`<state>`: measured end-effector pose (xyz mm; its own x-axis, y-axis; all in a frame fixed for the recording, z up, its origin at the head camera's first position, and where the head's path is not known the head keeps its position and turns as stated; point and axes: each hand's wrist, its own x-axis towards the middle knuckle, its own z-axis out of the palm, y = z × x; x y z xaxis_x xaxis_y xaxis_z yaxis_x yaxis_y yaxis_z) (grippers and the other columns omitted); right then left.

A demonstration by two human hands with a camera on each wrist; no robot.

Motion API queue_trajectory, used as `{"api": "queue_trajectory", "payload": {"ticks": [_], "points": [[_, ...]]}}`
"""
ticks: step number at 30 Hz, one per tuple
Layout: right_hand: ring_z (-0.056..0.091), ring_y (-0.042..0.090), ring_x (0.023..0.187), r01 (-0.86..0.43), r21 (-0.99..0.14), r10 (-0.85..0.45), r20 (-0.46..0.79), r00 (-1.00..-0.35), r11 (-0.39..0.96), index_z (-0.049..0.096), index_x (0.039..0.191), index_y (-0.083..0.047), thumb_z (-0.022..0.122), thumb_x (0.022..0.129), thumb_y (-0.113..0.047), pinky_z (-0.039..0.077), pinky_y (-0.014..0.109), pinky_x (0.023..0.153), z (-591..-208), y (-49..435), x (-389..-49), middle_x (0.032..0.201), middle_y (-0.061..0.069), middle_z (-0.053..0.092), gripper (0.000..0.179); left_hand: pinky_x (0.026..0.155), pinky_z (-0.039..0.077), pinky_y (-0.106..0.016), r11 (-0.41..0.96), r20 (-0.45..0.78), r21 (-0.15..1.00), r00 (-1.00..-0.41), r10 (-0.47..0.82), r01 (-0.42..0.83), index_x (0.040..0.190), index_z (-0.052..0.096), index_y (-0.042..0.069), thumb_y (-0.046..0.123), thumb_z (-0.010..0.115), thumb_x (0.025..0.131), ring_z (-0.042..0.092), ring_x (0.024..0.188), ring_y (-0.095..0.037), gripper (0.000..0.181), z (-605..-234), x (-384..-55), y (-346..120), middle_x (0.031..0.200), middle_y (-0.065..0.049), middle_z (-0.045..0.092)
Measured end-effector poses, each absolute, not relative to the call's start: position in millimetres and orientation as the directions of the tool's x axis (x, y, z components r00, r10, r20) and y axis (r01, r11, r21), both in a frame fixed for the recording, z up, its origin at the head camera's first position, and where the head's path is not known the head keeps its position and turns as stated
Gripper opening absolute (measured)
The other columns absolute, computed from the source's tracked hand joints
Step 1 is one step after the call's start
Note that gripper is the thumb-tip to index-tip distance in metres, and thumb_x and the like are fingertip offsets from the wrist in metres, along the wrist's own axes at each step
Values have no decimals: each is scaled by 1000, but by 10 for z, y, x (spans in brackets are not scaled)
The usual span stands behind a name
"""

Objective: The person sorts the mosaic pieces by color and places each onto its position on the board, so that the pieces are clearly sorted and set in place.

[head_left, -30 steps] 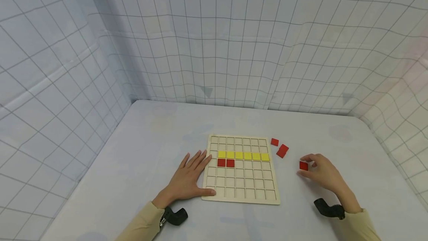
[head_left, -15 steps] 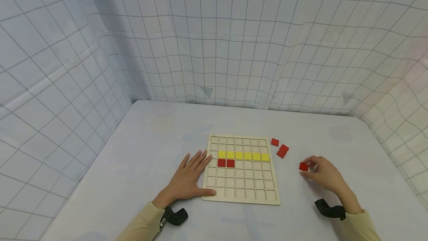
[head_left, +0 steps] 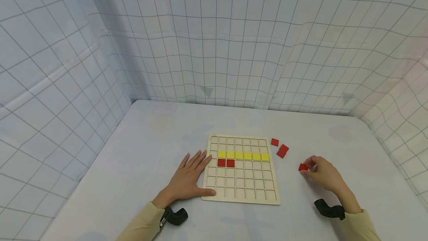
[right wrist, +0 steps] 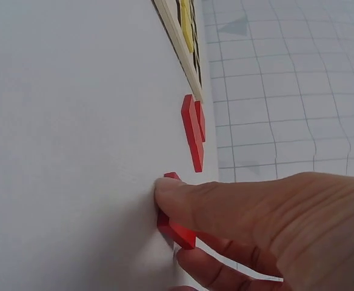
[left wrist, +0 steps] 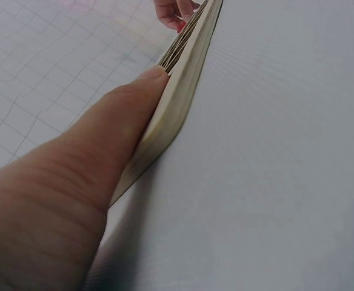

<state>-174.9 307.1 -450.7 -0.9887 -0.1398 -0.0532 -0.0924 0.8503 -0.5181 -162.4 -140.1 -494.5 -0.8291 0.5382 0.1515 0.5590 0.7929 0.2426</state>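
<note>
My left hand (head_left: 187, 179) lies with fingers spread on the left side of a pale gridded board (head_left: 274, 192), its thumb over the near left corner. In the left wrist view the thumb (left wrist: 98, 133) rests along the board's edge. To the right of the board, my right hand (head_left: 322, 174) pinches a red square tile (head_left: 303, 167) between thumb and fingers. The right wrist view shows this tile (right wrist: 180, 235) tilted under the thumb, partly covered. A row of yellow tiles (head_left: 247, 156) fills cells of the board, with two red tiles (head_left: 230, 163) side by side just below.
Three loose red tiles lie by the board's upper right corner: one red tile alone (head_left: 275, 142) and a touching pair of red tiles (head_left: 282, 151). White cloth with a dark grid (head_left: 234, 47) hangs behind and at both sides of the white table (head_left: 160, 129).
The red tile in my right hand has tipped and turned between the fingers, and the fingertips have shifted slightly. My left hand, the board and the other tiles stay put.
</note>
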Motion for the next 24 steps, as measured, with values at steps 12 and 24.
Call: {"api": "queue_trajectory", "payload": {"ticks": [12,24], "points": [[54,21,73,-86,-528,-126,-40,-991,845,54,97,-4,76,80,-17,44,31,56,-4538,3035,-1747,83,4,57,31,112,2,-47,795,151,239,-830,537,558,153,19,15,83,47,73,8,143,-21,108,-4932,-1624,-1399,158,-4,14],[54,18,69,-97,-541,-113,5,-994,835,56,96,-8,73,83,-13,43,31,55,-4566,2954,-1751,82,4,59,21,112,3,-48,789,163,246,-826,540,564,153,21,14,81,49,73,10,143,-22,108,-4919,-1631,-1400,157,-5,15]]}}
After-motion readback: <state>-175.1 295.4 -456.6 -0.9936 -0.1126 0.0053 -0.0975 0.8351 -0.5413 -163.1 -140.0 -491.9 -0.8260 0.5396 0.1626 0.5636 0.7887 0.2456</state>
